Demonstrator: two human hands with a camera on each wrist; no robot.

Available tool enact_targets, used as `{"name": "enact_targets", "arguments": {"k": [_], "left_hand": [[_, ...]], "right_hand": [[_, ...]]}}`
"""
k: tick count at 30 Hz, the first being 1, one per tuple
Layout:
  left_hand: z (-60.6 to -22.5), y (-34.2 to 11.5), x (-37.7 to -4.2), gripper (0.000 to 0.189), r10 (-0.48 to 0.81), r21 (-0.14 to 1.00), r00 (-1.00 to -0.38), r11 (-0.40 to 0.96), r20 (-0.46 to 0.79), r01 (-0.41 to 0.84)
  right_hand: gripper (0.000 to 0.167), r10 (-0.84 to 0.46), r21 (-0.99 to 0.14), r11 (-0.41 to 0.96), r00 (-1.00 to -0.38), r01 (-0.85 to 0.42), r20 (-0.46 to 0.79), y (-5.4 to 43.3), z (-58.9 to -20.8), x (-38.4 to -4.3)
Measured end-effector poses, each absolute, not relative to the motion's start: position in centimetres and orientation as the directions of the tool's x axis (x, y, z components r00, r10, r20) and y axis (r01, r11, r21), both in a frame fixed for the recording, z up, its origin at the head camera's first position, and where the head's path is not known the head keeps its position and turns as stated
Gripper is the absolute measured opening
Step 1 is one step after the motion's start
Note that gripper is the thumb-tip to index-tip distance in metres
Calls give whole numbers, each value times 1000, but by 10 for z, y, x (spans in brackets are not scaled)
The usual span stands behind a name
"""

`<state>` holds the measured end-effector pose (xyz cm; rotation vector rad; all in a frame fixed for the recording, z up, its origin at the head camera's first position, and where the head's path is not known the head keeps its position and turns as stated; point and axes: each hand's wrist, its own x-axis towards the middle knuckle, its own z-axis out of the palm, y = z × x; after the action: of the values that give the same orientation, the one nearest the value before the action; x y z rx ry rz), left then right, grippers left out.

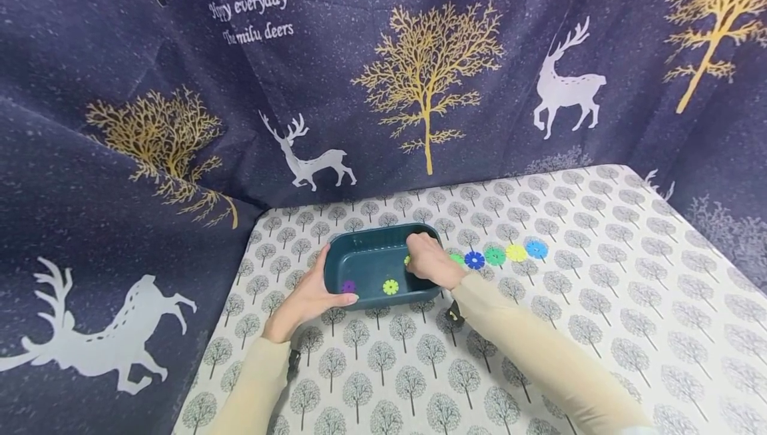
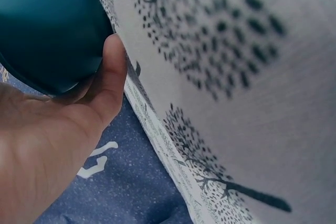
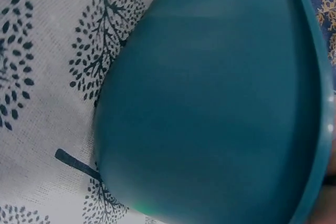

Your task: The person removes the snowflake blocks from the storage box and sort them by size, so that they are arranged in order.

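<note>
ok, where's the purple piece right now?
In the head view, the purple piece lies in the near left corner of the teal bin, beside the left hand, left of a yellow-green piece.

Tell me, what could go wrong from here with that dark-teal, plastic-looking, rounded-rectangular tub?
The left hand holds one end of the tub; a sudden tug might tilt it. The right hand, dipped inside, could knock the dark-blue, flower-shaped, plastic-looking disc just outside when it withdraws.
</note>
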<state>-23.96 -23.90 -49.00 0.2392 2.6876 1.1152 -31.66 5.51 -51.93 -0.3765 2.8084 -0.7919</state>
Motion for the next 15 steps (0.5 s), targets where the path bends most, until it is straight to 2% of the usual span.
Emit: {"name": "enact_targets", "arguments": {"k": [7,15], "left_hand": [[-492,-239,-239,143,251,733,-959,676,-132,76],[-490,-239,-240,142,248,737,-959,672,-136,69]], "right_hand": [[49,-262,-493,857,-951,-150,-166,44,-466,-280],[48,-259,-474,864,-956,-167,-137,43,-464,-278]]}}
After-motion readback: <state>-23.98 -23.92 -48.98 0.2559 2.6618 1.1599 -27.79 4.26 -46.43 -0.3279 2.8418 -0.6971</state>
